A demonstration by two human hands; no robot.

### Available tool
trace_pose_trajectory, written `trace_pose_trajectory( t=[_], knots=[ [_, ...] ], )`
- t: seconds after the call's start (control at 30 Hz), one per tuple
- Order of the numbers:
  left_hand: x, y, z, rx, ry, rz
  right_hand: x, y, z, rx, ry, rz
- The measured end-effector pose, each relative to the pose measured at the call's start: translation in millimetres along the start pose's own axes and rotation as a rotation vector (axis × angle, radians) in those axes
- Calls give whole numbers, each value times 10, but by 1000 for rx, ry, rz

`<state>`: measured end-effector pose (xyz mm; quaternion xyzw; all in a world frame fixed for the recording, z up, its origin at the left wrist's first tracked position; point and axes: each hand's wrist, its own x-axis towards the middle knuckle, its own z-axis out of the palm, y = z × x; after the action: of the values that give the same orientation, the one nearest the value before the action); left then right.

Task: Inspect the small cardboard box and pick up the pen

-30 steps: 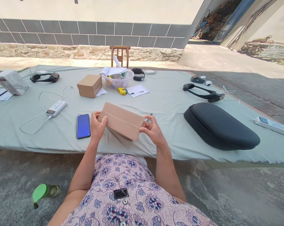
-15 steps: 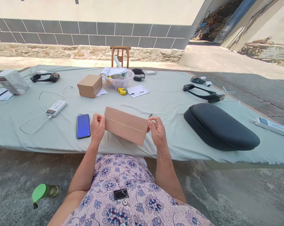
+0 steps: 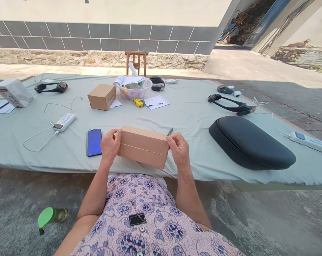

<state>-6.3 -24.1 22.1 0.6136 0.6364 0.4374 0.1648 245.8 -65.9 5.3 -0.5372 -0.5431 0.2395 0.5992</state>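
Note:
Between my hands is a brown cardboard box [image 3: 143, 146], tilted, with a thin pale line running lengthwise along the side facing me. My left hand [image 3: 111, 145] grips its left end, thumb near the upper corner. At the right end, my right hand [image 3: 178, 147] pinches the upper corner between thumb and fingers. A small dark object [image 3: 170, 131] lies on the cloth just beyond my right hand. To the left of my left hand lies a phone [image 3: 94, 142] with a blue screen.
On the cloth-covered table [image 3: 187, 106] are another cardboard box [image 3: 101, 97], a basket [image 3: 134, 93], a yellow tape measure [image 3: 139, 103] and a white power bank [image 3: 64, 122] with cable. A large black case [image 3: 251, 143] sits right. A green-lidded bottle [image 3: 52, 217] is on the ground.
Both hands have turned the box so its top face shows more and it sits more level. More of the small dark object beside my right hand is visible.

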Motion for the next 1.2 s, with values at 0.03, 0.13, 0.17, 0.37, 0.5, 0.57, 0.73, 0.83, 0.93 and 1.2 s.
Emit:
trace_pose_trajectory(
  t=[0.03, 0.13, 0.17, 0.37, 0.5, 0.57, 0.73, 0.83, 0.93, 1.2],
  knots=[
    [-12, 20, -3, 57, 0, 5, -6, -17, 3, -32, 9, -9],
    [-60, 86, 16, 244, -1, 13, -40, -95, 33, -172, 56, -25],
    [-77, 108, 29, 288, -1, 16, -54, -127, 49, -231, 72, -17],
    [-163, 234, 95, 386, -8, -10, -106, -276, 148, -647, 151, 8],
    [-194, 287, 111, 397, 10, -25, -108, -313, 188, -764, 150, 28],
    [-204, 303, 114, 398, 9, -32, -114, -330, 204, -789, 135, 58],
    [-213, 323, 106, 424, -19, -48, -130, -346, 209, -778, 115, 69],
    [-201, 311, 87, 439, -34, -50, -132, -322, 180, -699, 96, 2],
    [-177, 281, 61, 425, -32, -34, -125, -298, 153, -649, 73, -34],
    [-135, 241, 14, 376, -54, -50, -130, -301, 156, -541, 76, -50]
  ],
)
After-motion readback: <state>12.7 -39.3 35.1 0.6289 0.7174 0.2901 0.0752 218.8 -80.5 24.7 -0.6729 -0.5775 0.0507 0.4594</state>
